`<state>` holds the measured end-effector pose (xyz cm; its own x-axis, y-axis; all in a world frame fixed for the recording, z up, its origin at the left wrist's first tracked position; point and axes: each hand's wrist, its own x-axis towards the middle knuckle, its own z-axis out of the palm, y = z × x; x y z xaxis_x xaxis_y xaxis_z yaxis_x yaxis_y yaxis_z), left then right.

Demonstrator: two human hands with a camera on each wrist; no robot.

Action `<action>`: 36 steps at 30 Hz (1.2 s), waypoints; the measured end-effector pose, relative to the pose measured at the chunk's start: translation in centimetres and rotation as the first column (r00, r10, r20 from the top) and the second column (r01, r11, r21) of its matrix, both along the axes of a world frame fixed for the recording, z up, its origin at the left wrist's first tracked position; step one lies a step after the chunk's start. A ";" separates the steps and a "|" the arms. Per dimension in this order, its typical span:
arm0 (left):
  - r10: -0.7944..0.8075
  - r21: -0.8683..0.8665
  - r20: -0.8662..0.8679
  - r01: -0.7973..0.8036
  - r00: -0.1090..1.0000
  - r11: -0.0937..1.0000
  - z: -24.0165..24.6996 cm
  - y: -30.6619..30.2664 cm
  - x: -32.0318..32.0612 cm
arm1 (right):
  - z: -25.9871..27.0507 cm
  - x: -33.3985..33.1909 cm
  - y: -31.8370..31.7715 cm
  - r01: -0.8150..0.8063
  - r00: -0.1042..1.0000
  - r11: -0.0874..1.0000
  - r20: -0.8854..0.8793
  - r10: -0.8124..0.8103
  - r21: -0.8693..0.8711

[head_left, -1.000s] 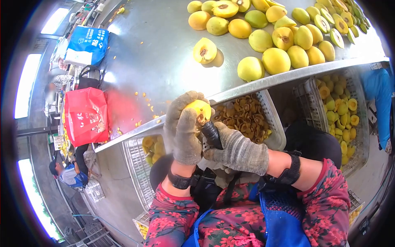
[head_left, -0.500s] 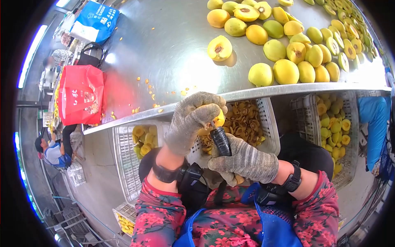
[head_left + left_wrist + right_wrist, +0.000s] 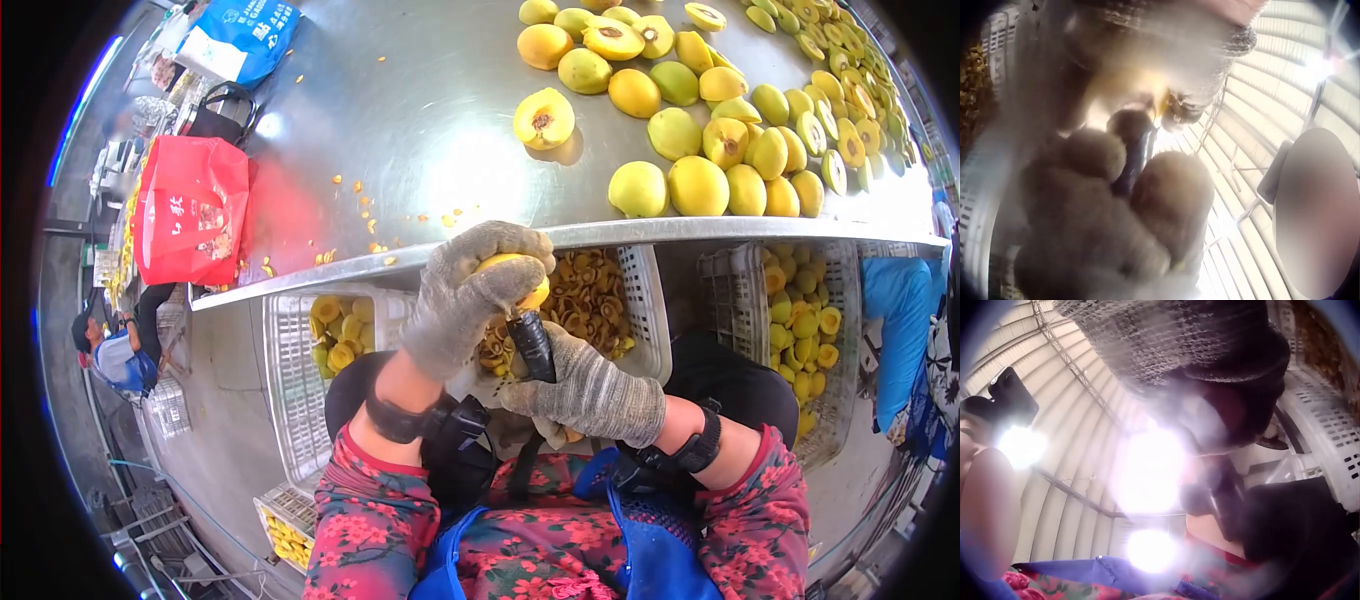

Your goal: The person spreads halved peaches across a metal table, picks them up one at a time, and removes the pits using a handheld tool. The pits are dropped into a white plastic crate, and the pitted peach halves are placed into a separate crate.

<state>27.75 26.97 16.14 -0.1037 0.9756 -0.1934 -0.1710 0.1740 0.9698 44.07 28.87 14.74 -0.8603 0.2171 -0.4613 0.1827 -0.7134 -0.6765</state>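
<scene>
My gloved left hand [image 3: 450,295] curls round a yellow peach [image 3: 537,296], mostly hidden by its fingers, over the crate below the table edge. In my gloved right hand [image 3: 605,388] is a short tool with a black-wrapped handle [image 3: 531,345]. Its upper end meets the underside of the fruit, and the working tip is hidden there. From the left wrist view, the dark handle [image 3: 1135,147] points up at the blurred yellow fruit [image 3: 1125,87]. The right wrist view shows mainly the knitted glove [image 3: 1172,344].
On the metal table [image 3: 400,130] lie whole and halved peaches [image 3: 700,187] and one separate half [image 3: 544,119]. Crates below hold brown pit pieces [image 3: 598,290] and yellow fruit [image 3: 800,310]. A red bag [image 3: 195,210] and a blue bag [image 3: 240,40] are at the left.
The left hand has turned over the peach, so its fingers now cover most of it. Both hands have shifted slightly right and the tool handle stays against the fruit. The head view has swung.
</scene>
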 end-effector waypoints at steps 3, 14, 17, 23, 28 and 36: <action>-0.152 -0.143 -0.077 0.140 0.985 0.980 0.5 0.3 -0.8 | 0.5 0.8 0.4 -0.085 0.996 0.995 0.003 0.085 -0.046; -0.168 0.054 0.056 0.165 0.984 0.985 -0.4 -0.4 -0.8 | 2.0 1.7 0.8 -0.146 0.989 0.989 -0.031 0.145 -0.030; -0.248 0.039 0.055 0.246 0.967 0.968 -0.5 -0.3 -0.9 | 1.1 1.8 0.1 -0.153 0.988 0.987 0.001 0.153 0.040; -0.323 0.077 0.029 0.320 0.946 0.944 0.0 0.2 -0.8 | 2.2 2.9 0.4 -0.157 0.987 0.961 -0.063 0.147 -0.229; -0.331 0.134 0.021 0.325 0.943 0.936 0.2 0.1 -0.5 | 2.1 2.9 0.0 -0.170 0.985 0.972 -0.005 0.172 -0.162; -0.190 0.146 0.078 0.177 0.979 0.973 0.4 -0.2 0.4 | 2.5 3.1 0.2 -0.116 0.992 0.922 -0.079 0.094 -0.368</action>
<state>28.19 26.72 16.56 0.0915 0.9942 -0.0567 -0.2373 0.0770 0.9684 47.20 29.04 17.28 -0.8966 -0.0533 -0.4395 0.2386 -0.8944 -0.3782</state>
